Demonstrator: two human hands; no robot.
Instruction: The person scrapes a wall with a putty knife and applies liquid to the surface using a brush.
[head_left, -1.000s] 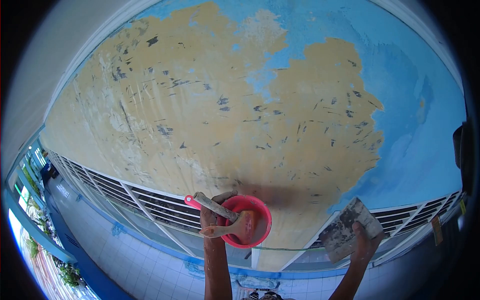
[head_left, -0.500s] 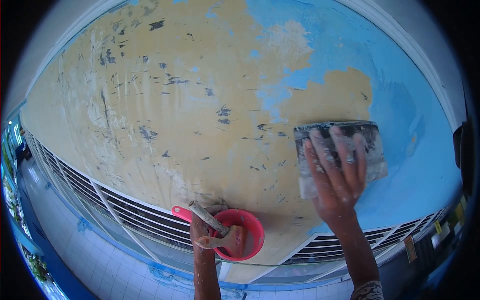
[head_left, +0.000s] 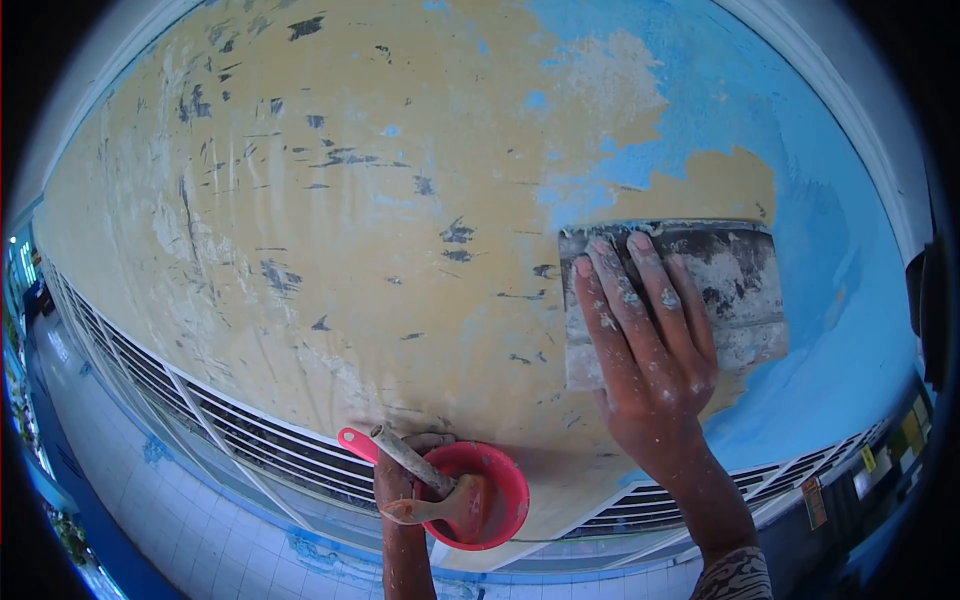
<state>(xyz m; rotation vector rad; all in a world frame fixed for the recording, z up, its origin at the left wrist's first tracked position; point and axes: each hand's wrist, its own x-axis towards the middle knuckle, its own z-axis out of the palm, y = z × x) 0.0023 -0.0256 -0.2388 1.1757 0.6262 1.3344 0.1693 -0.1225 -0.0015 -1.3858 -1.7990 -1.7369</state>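
Blue paint (head_left: 850,230) spans 1–4 o'clock; tan wall (head_left: 370,240), 8–12, mostly bare of blue. Right hand (head_left: 655,370) at 4, fingers slightly apart, clamped on scraper plate (head_left: 745,285). Left hand (head_left: 393,482) clamped on pink pot (head_left: 518,488), 6 o'clock, fingers partly hidden.

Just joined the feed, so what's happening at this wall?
A person's right hand is spread over a wide, stained flat blade, which lies over the patchy tan and blue wall. The left hand holds a pink pot low in front of the wall, with a brush and a stick-like handle resting in it. Dark marks are scattered across the tan part.
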